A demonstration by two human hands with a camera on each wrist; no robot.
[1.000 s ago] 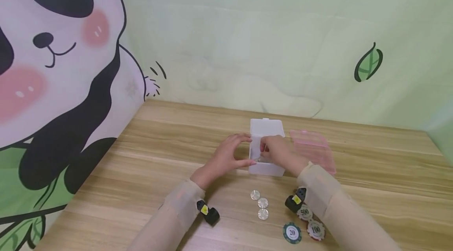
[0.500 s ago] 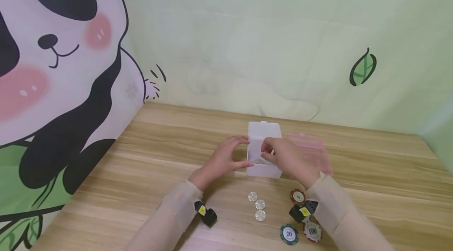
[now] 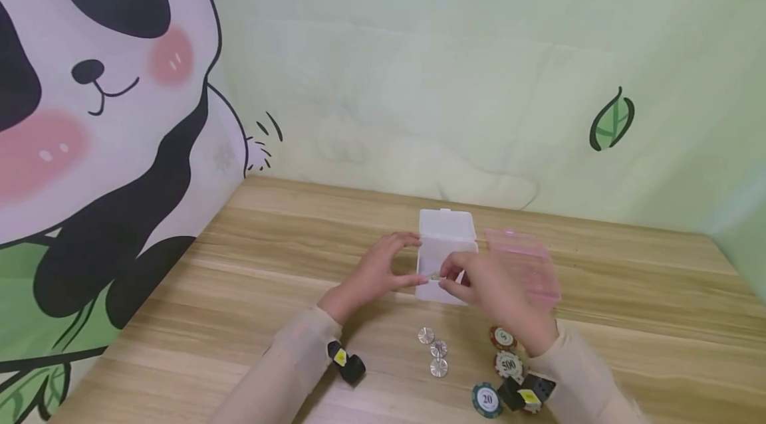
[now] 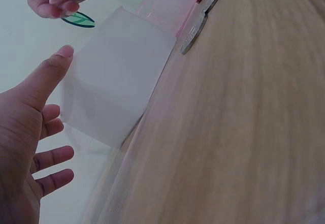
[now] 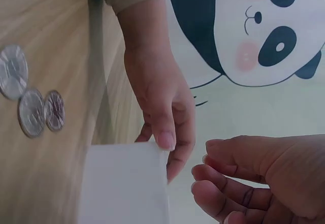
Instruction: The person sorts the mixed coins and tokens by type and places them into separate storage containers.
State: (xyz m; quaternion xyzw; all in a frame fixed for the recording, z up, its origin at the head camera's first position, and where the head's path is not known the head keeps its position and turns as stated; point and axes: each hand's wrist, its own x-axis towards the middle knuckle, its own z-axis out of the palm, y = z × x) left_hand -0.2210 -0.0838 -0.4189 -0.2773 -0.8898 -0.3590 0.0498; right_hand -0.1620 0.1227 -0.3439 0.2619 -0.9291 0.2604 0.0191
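A white lidded box (image 3: pixel 447 253) stands on the table with its lid raised at the back. My left hand (image 3: pixel 378 268) spans its left side, thumb at the front corner and index finger near the hinge, fingers relaxed. Over the box's front right part hovers my right hand (image 3: pixel 479 280). In the right wrist view, the right hand (image 5: pixel 259 176) has loosely bent fingers and nothing visible between them. Something small and shiny (image 3: pixel 435 276) lies inside the box, too small to name. Silver coins (image 3: pixel 439 349) lie in a row before it.
Several poker chips lie to the right of the coins, among them a green 20 chip (image 3: pixel 487 400), a 500 chip (image 3: pixel 509 365) and a red 5 chip (image 3: pixel 503 337). A see-through pink case (image 3: pixel 529 264) lies right of the white box. Behind the table hangs a panda-printed backdrop (image 3: pixel 383 78).
My right hand has come out of the box, back toward its front right edge, its fingers loosening. The right wrist has moved nearer the body. My left hand stays at the box.
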